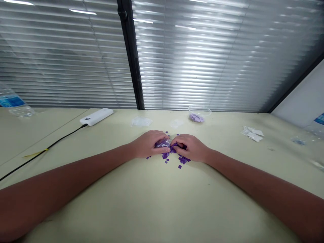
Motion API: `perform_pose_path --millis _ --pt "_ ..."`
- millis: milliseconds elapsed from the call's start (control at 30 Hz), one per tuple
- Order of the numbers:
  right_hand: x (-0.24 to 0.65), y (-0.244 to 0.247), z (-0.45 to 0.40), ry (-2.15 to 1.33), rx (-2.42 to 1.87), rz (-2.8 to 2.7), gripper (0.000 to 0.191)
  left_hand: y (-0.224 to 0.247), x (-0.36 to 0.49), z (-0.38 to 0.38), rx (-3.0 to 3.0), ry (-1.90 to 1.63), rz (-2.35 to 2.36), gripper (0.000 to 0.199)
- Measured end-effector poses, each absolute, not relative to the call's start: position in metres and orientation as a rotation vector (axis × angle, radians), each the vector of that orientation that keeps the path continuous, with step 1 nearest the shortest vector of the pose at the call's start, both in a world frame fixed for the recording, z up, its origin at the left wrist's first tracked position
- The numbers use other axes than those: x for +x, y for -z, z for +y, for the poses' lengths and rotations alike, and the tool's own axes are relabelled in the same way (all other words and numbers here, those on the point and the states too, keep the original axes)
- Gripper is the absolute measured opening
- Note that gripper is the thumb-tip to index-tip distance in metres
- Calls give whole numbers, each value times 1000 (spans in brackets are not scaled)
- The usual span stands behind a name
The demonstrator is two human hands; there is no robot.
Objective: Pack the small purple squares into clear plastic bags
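Note:
In the head view, my left hand (151,143) is closed around a small clear plastic bag (162,143) with purple pieces inside. Close beside it, my right hand (190,147) has its fingers curled over dark purple pieces at the mouth of the bag. It pinches some of them, partly hidden by the fingers. More small square purple pieces (182,160) lie scattered on the table under and in front of both hands.
Toward the back of the pale table (162,202) stands a clear round bowl (199,111) with light purple pieces. A white power bank (96,116) with a black cable is at left. White packets (252,133) lie at right; bottles stand at both sides.

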State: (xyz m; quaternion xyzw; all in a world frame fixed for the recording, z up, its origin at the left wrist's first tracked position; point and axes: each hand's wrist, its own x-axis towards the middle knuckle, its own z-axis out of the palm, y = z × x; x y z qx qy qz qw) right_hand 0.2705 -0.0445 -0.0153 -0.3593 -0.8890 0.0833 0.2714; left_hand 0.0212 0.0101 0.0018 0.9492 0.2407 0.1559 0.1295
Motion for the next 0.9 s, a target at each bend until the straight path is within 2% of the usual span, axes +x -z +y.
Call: perform_pose_path --millis 900 --pt "271 15 -45 -231 -964 -2390 17 -4 22 9 2763 -450 683 49"
